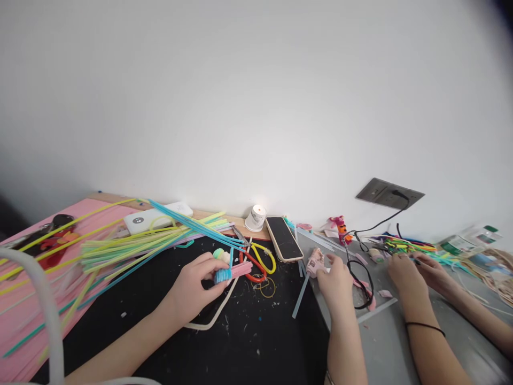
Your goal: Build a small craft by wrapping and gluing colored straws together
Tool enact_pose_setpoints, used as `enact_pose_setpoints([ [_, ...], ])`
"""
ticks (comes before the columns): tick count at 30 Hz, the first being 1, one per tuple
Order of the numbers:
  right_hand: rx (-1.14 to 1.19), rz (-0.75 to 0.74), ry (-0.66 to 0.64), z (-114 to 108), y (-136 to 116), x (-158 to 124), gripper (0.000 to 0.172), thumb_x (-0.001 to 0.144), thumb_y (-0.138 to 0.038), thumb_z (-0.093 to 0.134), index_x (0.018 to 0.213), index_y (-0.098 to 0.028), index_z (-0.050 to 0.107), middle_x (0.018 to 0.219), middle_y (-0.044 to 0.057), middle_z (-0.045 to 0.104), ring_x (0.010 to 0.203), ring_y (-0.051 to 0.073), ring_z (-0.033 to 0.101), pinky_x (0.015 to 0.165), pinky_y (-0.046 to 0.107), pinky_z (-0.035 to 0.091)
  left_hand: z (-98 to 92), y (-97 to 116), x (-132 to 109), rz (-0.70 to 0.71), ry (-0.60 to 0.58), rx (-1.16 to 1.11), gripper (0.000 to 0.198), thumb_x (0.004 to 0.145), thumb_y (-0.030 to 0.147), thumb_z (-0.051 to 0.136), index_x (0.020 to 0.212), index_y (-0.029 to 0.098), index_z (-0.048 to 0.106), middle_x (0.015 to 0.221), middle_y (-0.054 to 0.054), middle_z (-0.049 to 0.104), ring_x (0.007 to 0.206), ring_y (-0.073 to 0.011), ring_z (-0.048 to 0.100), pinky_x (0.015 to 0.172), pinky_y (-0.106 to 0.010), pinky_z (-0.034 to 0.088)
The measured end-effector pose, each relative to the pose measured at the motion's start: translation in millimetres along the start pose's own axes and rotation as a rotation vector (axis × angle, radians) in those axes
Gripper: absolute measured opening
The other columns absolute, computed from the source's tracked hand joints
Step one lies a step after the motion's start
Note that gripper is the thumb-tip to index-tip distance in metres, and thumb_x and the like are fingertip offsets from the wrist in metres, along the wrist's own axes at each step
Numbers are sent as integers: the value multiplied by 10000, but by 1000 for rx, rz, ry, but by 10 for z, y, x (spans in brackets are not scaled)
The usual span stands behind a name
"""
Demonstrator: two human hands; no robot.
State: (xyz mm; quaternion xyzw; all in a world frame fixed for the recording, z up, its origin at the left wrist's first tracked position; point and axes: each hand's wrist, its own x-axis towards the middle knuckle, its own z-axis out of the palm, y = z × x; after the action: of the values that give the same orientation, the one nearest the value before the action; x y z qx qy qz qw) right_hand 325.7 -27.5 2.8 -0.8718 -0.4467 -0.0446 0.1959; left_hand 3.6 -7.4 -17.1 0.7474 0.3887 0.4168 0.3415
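My left hand [202,280] pinches a small bundle of pipe cleaners, with a blue coil [223,276] wound around pink strands [242,269]. A pale green and cream fuzzy piece [221,255] sits just behind its fingers. My right hand [335,280] has its fingers curled on a pale pink hot glue gun [316,262], whose grip is partly hidden by the hand. A translucent glue stick [300,297] lies below the gun. Between my hands are pliers with red and yellow handles [264,259] and a thin rubber band [267,287].
Many pastel pipe cleaners [132,248] cover the left side, by a white power bank [157,216]. A phone [284,239] and an upturned paper cup [255,218] stand near the wall. At right, a co-worker's hands [406,275] work beside a black cable [372,291].
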Motion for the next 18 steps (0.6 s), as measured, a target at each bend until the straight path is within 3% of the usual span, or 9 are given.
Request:
enact_pose_setpoints([
  [4,-86,84,-135,-17,194,17,509,715,-201,537,1209,-80,571,1119,258,612,1126,389,545,843,409,427,0,2,2,1,14,-15,141,788,132,583,885,143,685,811,-33,544,736,-148,601,682,-252,579],
  [12,-113,256,-215,-69,121,13,525,704,-241,544,1225,-182,570,1145,204,629,1127,450,533,855,560,409,-13,19,2,14,34,5,142,786,125,588,883,165,683,809,-25,553,732,-141,601,683,-252,575],
  [16,-52,292,-140,-138,42,-3,471,796,-324,457,1243,-199,537,1121,187,646,1091,408,568,851,570,413,-6,17,14,5,46,-13,151,788,139,588,903,158,683,813,-27,551,736,-145,611,694,-256,578],
  [18,103,183,-4,-143,-7,-25,449,831,-357,404,1215,-176,551,1037,172,669,1005,372,606,817,517,446,-6,23,17,9,59,-17,146,787,141,586,896,156,682,804,-25,544,725,-142,605,684,-248,577],
])
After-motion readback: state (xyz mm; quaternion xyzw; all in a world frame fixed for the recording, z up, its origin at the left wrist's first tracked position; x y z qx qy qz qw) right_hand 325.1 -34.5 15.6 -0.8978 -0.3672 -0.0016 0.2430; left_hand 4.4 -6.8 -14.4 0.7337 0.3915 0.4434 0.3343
